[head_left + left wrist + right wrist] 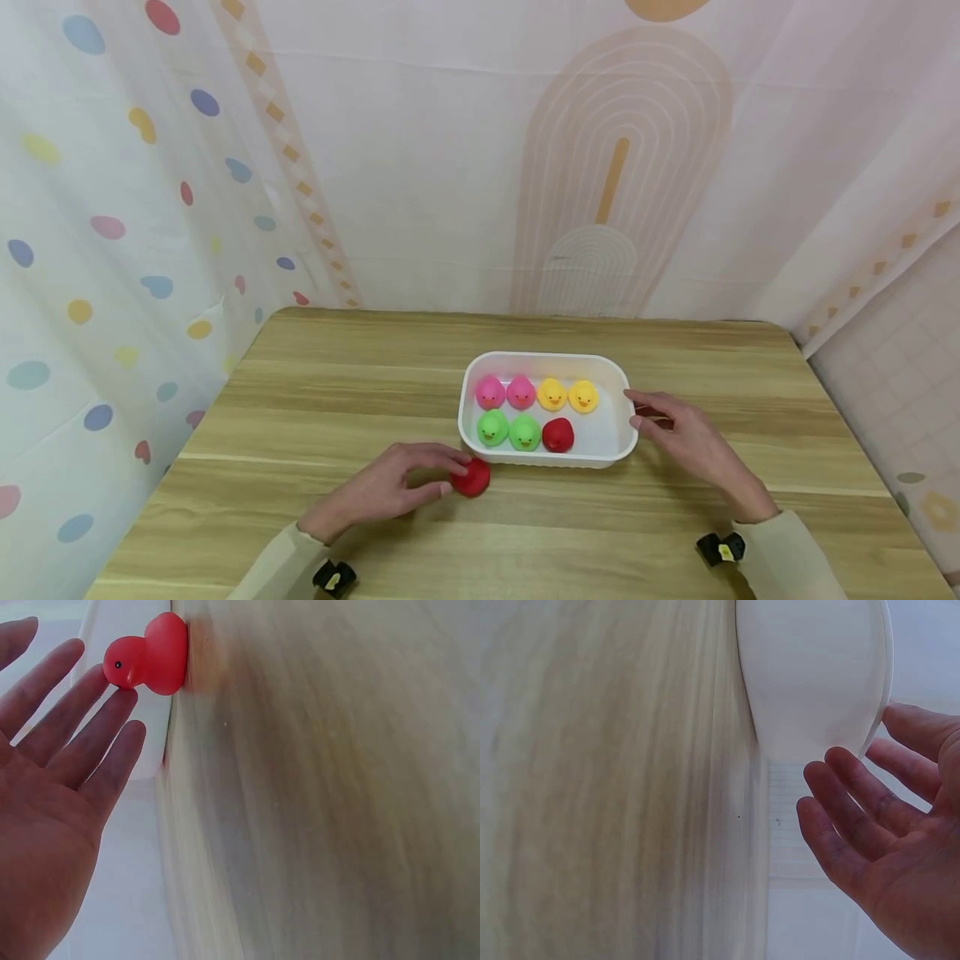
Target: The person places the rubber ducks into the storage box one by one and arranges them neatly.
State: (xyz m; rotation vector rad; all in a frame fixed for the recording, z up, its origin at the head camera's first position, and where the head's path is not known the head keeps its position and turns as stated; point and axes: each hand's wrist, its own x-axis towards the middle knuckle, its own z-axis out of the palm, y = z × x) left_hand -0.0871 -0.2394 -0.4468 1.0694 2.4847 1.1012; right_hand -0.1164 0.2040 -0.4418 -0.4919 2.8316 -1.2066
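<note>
A red toy duck (471, 482) stands on the wooden table at the near left corner of a white plastic bin (626, 437). My left hand (382, 486) touches this duck's head with its fingertips; in the left wrist view the fingers (79, 746) are extended, not wrapped round it. At the bin's right end is my right hand (693, 437), its fingers (851, 802) relaxed and touching or almost touching the rim. Inside the bin sit two pink ducks (506, 393), two yellow ducks (567, 395), two green ducks (508, 430) and another red duck (558, 435).
The wooden table (360, 375) reaches back to a patterned curtain (435, 167) behind and at the left. Bare floor of the bin (607, 429) shows at its right end. A black wrist camera (720, 550) is worn near the right sleeve.
</note>
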